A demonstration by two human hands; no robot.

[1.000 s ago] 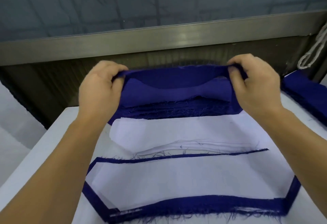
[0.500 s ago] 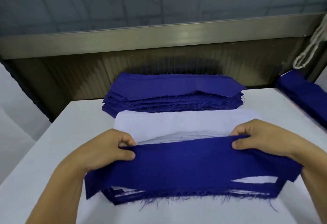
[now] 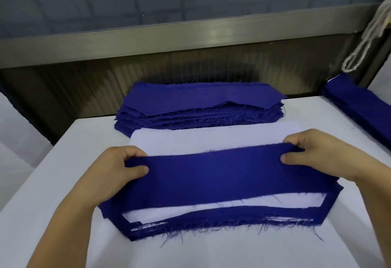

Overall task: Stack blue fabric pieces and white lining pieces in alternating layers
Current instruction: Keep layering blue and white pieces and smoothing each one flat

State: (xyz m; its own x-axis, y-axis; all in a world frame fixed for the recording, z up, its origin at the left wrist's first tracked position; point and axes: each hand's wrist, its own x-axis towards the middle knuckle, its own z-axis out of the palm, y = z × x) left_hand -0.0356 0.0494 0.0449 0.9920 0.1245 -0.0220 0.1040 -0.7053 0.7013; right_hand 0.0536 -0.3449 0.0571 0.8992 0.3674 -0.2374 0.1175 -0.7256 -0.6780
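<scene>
White table (image 3: 53,183) filling most of the view, cut off at the left, right and near edges. Behind it, a metal rail (image 3: 190,32) below a grey wall.

At the far edge of the table, a blue pile (image 3: 198,106) of many cut pieces with frayed edges, too many to count. Just in front of it, touching its near edge, a white pile (image 3: 211,138) of lining; number of sheets hard to tell, near part hidden by the held piece.

At the near centre, the layered stack (image 3: 211,214): blue border with loose threads along the front, one white lining strip showing between blue layers. Layer count unclear.

Above that stack, one blue piece (image 3: 222,174), held taut along its far edge, its near part draped over the stack.

Two hands, both closed on that piece. Left hand (image 3: 118,168) pinching the left corner, thumb on top, fingers curled under and hidden by cloth. Right hand (image 3: 317,151) pinching the right corner the same way, thumb on top, fingers partly hidden behind the edge. Both forearms bare, cut off at the bottom of the view.

At the far right, a second blue pile (image 3: 359,109), cut off by the frame. Above it, a hanging white cord (image 3: 368,32), its top out of view.
</scene>
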